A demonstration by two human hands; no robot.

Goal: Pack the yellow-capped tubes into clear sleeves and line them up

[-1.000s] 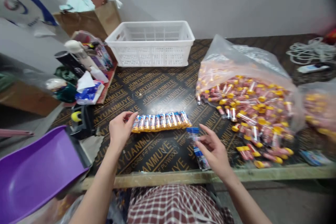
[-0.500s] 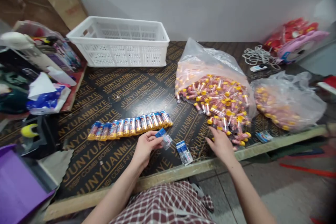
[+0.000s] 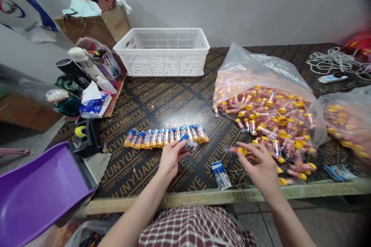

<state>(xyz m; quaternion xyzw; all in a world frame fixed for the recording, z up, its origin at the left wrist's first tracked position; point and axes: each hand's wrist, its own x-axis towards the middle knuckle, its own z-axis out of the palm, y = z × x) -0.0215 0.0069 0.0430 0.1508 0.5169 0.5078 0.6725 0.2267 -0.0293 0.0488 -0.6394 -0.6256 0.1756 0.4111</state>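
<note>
Pinched in my left hand is a small blue-and-clear printed label, just in front of a row of labelled tubes with yellow caps. My right hand grips a clear tube with a yellow cap, its clear end pointing left toward the label. Between my hands, near the table edge, lies a stack of similar labels. To the right of my right hand, many pink-filled tubes with yellow caps spill from an open plastic bag.
A white basket stands at the back. On the left are a tape dispenser, a purple dustpan and a stand of tools and bottles. A second bag of tubes, another packet and a white cable are at right.
My right hand has lifted a tube out of the pile's near edge and moved it left toward my left hand. My left hand still holds the label. The view has turned left.
</note>
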